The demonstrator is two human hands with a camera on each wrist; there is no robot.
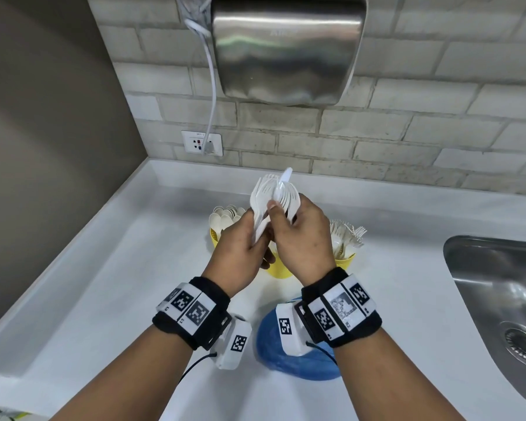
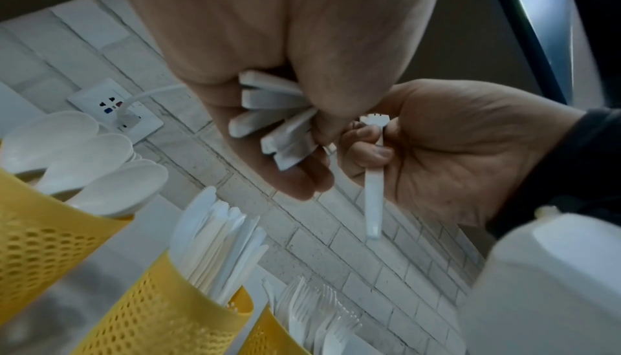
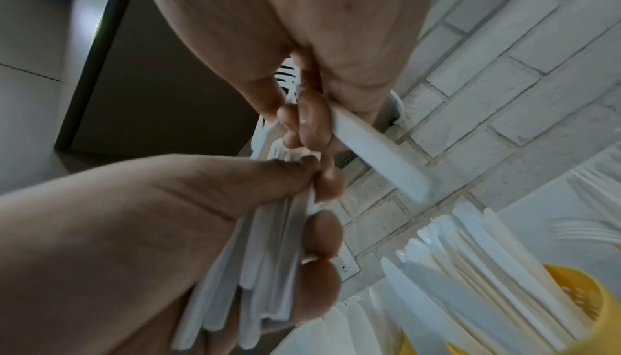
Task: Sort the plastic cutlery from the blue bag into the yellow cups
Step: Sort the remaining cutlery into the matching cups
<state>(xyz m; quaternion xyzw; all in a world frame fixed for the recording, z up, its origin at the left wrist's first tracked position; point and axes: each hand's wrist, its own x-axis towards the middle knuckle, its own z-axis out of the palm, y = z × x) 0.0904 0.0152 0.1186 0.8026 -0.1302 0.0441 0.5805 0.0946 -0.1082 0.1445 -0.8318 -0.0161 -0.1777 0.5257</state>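
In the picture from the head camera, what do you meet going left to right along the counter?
Wall socket → yellow cup of spoons → cutlery bundle held in both hands → yellow cup of forks → steel sink.

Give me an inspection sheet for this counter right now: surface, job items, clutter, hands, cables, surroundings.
Surface: white counter, steel sink at right.
Job's things: blue bag near edge; spoon cup, knife cup, fork cup, each holding cutlery.
Clutter: nothing seen.
Hands: left hand grips a cutlery bunch, mostly forks; right hand pinches a white knife out of it.
Cables: white cord plugged into wall socket; thin black leads on the wrist cameras.
Surroundings: brick-pattern wall, steel hand dryer.
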